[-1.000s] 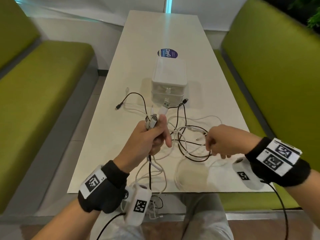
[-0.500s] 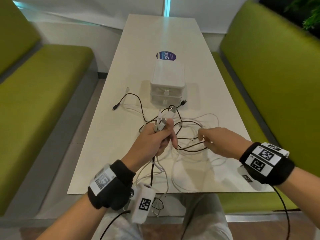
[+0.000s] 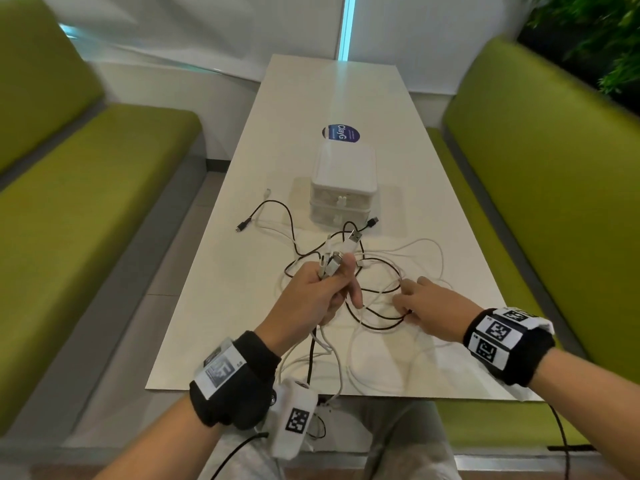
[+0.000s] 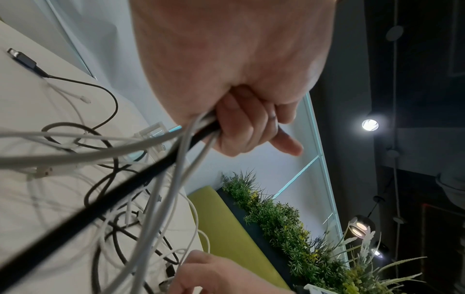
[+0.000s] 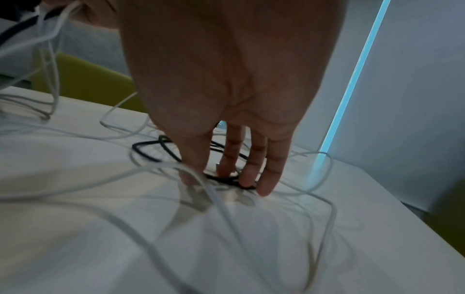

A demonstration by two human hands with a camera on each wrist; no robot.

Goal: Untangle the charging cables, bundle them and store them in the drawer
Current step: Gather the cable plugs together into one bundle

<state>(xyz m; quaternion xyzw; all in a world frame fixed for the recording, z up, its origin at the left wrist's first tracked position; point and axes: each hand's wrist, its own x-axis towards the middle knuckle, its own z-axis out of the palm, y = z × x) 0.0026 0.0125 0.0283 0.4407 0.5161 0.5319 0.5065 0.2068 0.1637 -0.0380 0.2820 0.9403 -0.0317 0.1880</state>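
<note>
Table (image 3: 221, 306): long, white, set between two green benches; carries everything below.
Drawer unit (image 3: 343, 188): small white stack of drawers at mid-table, both fronts apparently closed — nothing stored yet, judging by the cables all lying outside it.
Cable tangle (image 3: 381, 296): black and white charging cables heaped just in front of the drawer unit, loops crossing over and under each other; a few white loops trailing away from the drawer unit past the near table edge.
Left hand (image 3: 311, 296): raised in front of the drawer unit, fingers curled tight round a bunch of plug ends (image 3: 332, 265), black and white strands hanging from the fist.
Right hand (image 3: 429, 306): to the right of the fist, fingers fairly straight and spread, tips pressed down onto a black loop (image 5: 226, 179) on the table; gripping nothing that can be seen.
Loose black plug (image 3: 244, 225): lying to the left of the drawer unit, clear of both hands.
Risk – knotting: a hard upward pull on the bunch while the black loop stays pinned would likely cinch the crossings tighter.
Risk – snagging: plugs dragged through loops could catch.
Risk – falling: overhanging white loops could slide off, pulling more cable along.
Risk – drawer unit: light-looking, easily shoved by a taut strand.
</note>
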